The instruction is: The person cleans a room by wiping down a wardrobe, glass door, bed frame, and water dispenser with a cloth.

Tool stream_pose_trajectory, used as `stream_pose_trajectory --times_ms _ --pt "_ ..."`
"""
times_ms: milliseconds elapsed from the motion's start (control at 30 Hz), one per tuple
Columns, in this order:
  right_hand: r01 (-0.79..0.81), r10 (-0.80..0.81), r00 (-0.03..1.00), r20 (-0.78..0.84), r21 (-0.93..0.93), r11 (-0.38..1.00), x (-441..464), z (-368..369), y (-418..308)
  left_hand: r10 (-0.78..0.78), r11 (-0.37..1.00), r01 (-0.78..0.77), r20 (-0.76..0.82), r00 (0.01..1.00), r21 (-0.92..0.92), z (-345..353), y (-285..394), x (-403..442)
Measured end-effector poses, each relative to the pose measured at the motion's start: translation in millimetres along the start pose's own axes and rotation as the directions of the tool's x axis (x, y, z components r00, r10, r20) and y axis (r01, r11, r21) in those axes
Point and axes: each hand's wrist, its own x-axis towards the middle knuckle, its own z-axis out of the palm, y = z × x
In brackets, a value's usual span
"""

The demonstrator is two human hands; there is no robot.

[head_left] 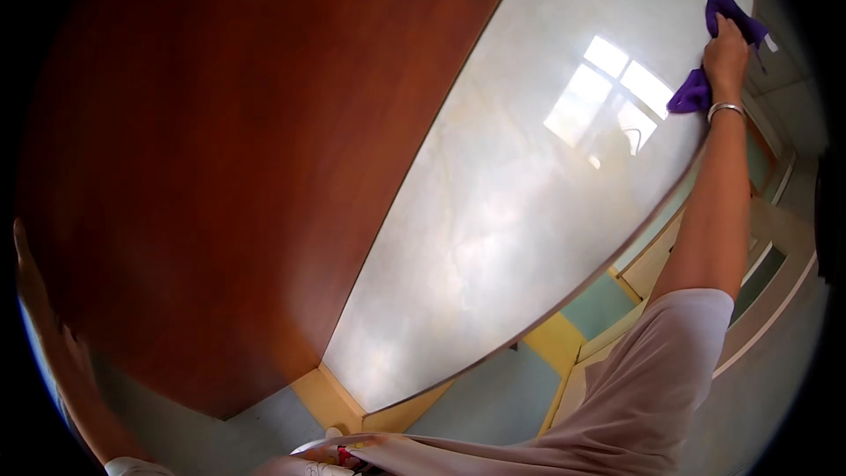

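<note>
Purple cloth [690,95] bunches in the right hand [726,55], likely for firm contact with the glossy panel [493,211]; how the left hand [32,278] grips, I cannot tell.

head-worn view, close, facing forward and down

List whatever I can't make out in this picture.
All in the head view:
- Left hand: fingers and grip lost in the dark lens rim.
- Right hand: palm hidden by its own back and the purple cloth.
- Brown panel: far end cut off by the top edge.
- Shirt print: cut off by the bottom edge.
</note>
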Motion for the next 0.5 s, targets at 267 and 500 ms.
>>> stream_pose_trajectory --times_ms 267,500 --pt "0.283 -0.323 0.941 0.098 0.29 0.914 -8 33 -113 -0.018 0.921 0.102 -0.22 0.975 0.375 -13 -135 21" --pt "-0.132 -0.379 0.832 0.404 0.809 0.573 -119 9 -223 0.093 0.962 -0.125 0.139 0.986 0.243 32 -32 -6"
